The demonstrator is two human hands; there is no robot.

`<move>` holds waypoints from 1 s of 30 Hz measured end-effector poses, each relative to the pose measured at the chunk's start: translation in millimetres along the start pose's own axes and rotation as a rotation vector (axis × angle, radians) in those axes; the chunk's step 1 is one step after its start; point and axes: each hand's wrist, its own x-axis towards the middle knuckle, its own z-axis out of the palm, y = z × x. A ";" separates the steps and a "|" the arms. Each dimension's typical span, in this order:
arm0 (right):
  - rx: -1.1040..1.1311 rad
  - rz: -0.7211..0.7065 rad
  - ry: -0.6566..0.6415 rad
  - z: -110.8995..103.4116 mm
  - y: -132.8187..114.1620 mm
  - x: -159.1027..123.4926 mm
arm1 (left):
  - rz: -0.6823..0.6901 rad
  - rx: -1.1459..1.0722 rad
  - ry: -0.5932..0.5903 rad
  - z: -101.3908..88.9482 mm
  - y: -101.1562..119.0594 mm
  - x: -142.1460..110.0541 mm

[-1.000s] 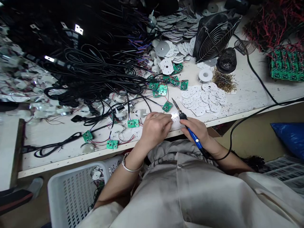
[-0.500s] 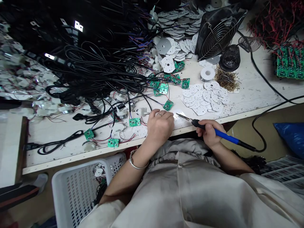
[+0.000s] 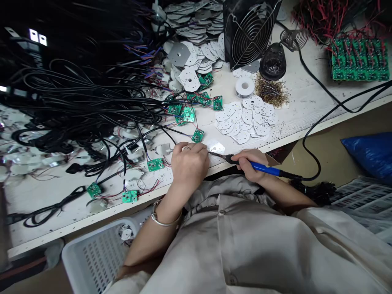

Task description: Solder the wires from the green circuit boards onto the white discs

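Observation:
My right hand (image 3: pixel 251 164) is wrapped round the blue handle of a soldering iron (image 3: pixel 266 168), its tip pointing left and down at the bench. That tip reaches right up to the fingers of my left hand (image 3: pixel 190 164), which are curled together low over the bench; whatever they pinch is hidden beneath them. A white plate with small holes (image 3: pixel 216 147) lies just beyond the iron's tip. Behind my left hand lies a small green circuit board (image 3: pixel 197 135) with wires. To its left are another green board (image 3: pixel 155 164) and a white motor-like part (image 3: pixel 163 149).
Loose white plates (image 3: pixel 241 120) lie beyond my right hand, with a solder spool (image 3: pixel 245 87) and a fan (image 3: pixel 252 34) behind. Black cables (image 3: pixel 88 98) heap up at left. The iron's cord (image 3: pixel 312 149) loops right. Below the bench edge stands a grey basket (image 3: pixel 92 255).
The view has turned, shifting the bench leftward in the picture. My right hand has brought the iron's tip left, from over the white plate to beside my left fingers. My left hand stays curled.

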 end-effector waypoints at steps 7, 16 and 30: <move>0.023 -0.059 -0.002 -1.7 2.7 -0.2 | -0.017 -0.019 -0.043 -2.3 -0.5 1.8; 0.036 -0.079 -0.031 -2.4 3.7 -0.1 | -0.058 -0.064 -0.091 -4.0 0.5 3.0; 0.010 -0.033 -0.003 -3.0 0.7 -0.2 | -0.057 -0.039 -0.096 -2.9 0.6 2.9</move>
